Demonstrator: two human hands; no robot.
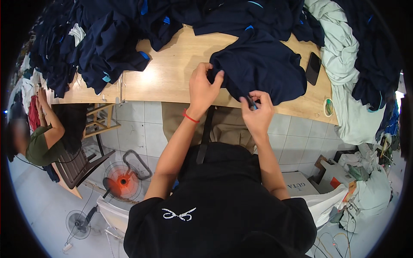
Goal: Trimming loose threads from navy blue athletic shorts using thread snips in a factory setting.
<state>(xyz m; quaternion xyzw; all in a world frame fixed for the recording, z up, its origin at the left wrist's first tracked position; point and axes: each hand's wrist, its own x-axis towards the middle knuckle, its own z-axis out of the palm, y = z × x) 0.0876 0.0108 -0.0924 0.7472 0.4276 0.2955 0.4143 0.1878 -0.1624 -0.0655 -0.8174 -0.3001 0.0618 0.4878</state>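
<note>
A dark navy garment (262, 64) lies bunched on the wooden table in front of me. My left hand (204, 87), with a red string on its wrist, has its fingers and thumb closed on the garment's left edge. Close to the table's front edge, my right hand (259, 112) is closed in a pinch at the garment's lower edge. Between its fingers shows a small dark thing with a bit of blue; whether this is a tool or part of the cloth I cannot make out.
Piles of navy garments (105, 47) cover the table (167, 64) at the back and left. A black phone (313, 69) lies at right, beside pale green cloth (340, 47). Below stand an orange-centred fan (123, 181) and boxes (301, 182). Another person (45, 137) sits at far left.
</note>
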